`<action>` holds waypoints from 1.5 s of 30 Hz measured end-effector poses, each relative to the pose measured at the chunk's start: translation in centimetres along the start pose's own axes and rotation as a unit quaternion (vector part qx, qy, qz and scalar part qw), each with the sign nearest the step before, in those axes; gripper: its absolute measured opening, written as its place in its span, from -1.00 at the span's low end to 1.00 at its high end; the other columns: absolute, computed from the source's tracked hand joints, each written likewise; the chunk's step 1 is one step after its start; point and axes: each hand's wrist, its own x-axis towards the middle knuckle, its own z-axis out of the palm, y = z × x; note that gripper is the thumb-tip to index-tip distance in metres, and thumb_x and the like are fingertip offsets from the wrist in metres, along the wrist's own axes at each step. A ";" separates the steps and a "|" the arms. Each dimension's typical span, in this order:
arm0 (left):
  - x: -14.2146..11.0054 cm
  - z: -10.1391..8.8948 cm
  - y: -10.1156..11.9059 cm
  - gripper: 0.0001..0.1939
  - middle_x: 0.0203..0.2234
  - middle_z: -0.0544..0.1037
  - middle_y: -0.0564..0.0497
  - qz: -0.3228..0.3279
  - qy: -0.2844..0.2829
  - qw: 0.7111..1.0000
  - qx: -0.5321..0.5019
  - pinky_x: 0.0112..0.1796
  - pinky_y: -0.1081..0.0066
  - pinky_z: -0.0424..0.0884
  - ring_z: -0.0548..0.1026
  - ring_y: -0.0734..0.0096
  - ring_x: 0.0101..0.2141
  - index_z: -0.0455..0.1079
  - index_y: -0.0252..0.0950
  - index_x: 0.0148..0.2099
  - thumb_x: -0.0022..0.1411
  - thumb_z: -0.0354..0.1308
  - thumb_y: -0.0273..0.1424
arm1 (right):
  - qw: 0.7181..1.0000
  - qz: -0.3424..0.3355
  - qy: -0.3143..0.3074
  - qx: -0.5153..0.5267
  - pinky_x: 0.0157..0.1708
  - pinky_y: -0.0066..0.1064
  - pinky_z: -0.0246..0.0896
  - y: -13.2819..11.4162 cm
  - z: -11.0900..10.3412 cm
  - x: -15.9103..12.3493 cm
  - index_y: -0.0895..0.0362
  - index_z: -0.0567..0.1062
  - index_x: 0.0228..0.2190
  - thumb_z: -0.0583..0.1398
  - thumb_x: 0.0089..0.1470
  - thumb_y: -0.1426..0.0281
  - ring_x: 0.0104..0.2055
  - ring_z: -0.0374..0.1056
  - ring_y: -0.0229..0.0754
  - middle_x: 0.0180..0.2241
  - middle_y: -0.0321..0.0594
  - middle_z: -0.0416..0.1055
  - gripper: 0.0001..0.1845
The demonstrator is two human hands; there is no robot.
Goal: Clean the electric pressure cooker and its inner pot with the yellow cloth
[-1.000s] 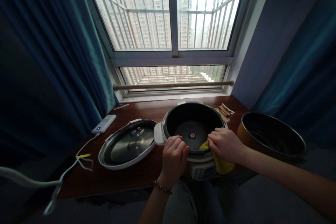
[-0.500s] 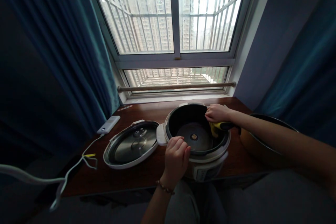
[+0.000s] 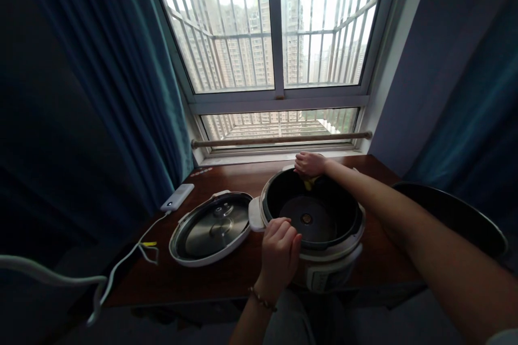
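A white electric cooker (image 3: 332, 253) with a dark inside stands uncovered on the wooden table. My left hand (image 3: 281, 245), wearing a beaded bracelet, is closed on the cooker's front-left rim. At the far rim, my right hand (image 3: 311, 164) grips a yellow cloth (image 3: 309, 183) with dark parts and presses it against the upper inside wall. The hand and forearm hide most of the cloth. The cooker's round lid (image 3: 214, 229) lies underside up, just left of the cooker.
A large dark-lined bowl (image 3: 453, 221) stands to the right, under my right forearm. At the left are a white power bank (image 3: 177, 197) and its white cable (image 3: 125, 267). Behind the table (image 3: 238, 175) are a barred window and a rail (image 3: 283, 140); blue curtains hang on both sides.
My right hand has moved with the cloth from the cooker's right side to its far rim. My left hand stays on the front-left rim. The view has shifted slightly.
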 end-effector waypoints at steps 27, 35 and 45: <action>-0.1 0.1 0.0 -0.75 -0.39 0.41 -0.06 0.006 -0.005 1.000 0.021 -0.14 0.21 0.27 0.32 0.27 -0.20 0.23 -0.29 -0.46 0.26 -0.14 -0.47 | 0.894 0.430 0.031 0.117 -0.30 -0.38 0.04 -7.3 -3.3 -12.8 0.12 0.43 -0.47 -0.11 0.21 0.19 -0.25 0.30 -0.13 -0.36 -0.14 0.44 -0.56; -0.1 0.2 0.1 -0.74 -0.39 0.41 -0.06 0.000 0.000 1.000 0.019 -0.12 0.22 0.26 0.32 0.28 -0.19 0.24 -0.30 -0.46 0.27 -0.14 -0.47 | 0.855 0.509 0.069 0.069 -0.41 -0.35 -0.06 -15.1 -6.7 -12.6 0.11 0.41 -0.56 -0.04 0.19 0.24 -0.32 0.25 -0.11 -0.48 -0.16 0.43 -0.60; 0.2 -0.5 0.7 -0.74 -0.32 0.47 -0.04 -0.028 -0.031 0.999 -0.030 -0.07 0.22 0.25 0.35 0.30 -0.16 0.38 -0.30 -0.32 0.28 -0.13 -0.45 | 0.828 0.543 0.120 0.076 -0.47 -0.31 -0.18 -21.1 -9.4 -8.6 0.14 0.40 -0.58 0.00 0.17 0.29 -0.42 0.21 -0.10 -0.58 -0.10 0.38 -0.63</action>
